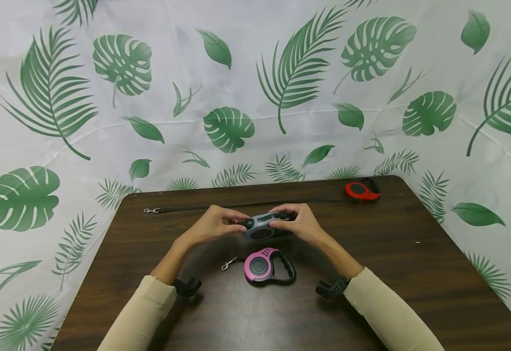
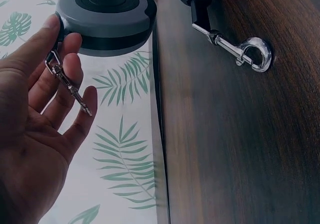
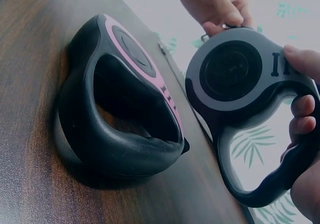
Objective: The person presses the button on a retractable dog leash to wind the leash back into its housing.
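Observation:
A grey and black retractable dog leash (image 1: 261, 234) is held up above the table between both hands. With thumb and fingertips my left hand (image 1: 213, 225) pinches its front end, where the cord comes out. A metal snap clip (image 2: 67, 83) hangs against the left fingers in the left wrist view. My right hand (image 1: 301, 224) grips the leash's black handle, the thumb lying on the grey casing. Below them on the table lies a pink and black retractable leash (image 1: 257, 265), its own metal clip (image 1: 228, 264) pointing left. Neither hand touches the pink one.
At the back right of the dark wooden table (image 1: 255, 317) sits a red retractable leash (image 1: 361, 192). Its black strap (image 1: 238, 205) runs left along the back to a metal clip (image 1: 152, 210). A leaf-print sheet (image 1: 246, 170) hangs behind the table.

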### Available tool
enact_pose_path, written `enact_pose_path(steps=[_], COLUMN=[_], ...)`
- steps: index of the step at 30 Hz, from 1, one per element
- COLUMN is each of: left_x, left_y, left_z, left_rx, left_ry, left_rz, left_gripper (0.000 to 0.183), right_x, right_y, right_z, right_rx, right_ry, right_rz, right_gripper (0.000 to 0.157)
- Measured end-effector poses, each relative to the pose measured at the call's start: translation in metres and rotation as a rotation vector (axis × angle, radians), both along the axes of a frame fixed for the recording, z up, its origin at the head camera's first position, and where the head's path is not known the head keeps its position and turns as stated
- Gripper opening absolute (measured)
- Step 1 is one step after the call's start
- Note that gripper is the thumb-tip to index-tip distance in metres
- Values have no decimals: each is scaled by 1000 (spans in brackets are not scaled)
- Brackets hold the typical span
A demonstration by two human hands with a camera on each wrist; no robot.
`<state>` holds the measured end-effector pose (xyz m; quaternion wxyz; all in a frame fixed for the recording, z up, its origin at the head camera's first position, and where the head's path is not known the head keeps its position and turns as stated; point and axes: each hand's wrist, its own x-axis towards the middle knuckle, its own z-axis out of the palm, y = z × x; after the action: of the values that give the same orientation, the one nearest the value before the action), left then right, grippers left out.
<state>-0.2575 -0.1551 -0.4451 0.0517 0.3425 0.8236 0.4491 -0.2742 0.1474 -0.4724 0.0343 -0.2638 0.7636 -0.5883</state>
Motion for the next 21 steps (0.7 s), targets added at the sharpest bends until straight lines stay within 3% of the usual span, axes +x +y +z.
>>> enact_pose_path(steps=[13,21], left_x=[-2,-3], left_y=[6,7], left_z=[-6,-13], left_rx=[-28,-5], left_ry=[99,84], left_rz=[29,47], left_gripper=[40,39], right_x=[-2,-5], right_y=[-1,-4], right_z=[0,-5], right_rx=[12,17], right_ry=[29,12], right_rz=[-4,6], right_gripper=[28,28])
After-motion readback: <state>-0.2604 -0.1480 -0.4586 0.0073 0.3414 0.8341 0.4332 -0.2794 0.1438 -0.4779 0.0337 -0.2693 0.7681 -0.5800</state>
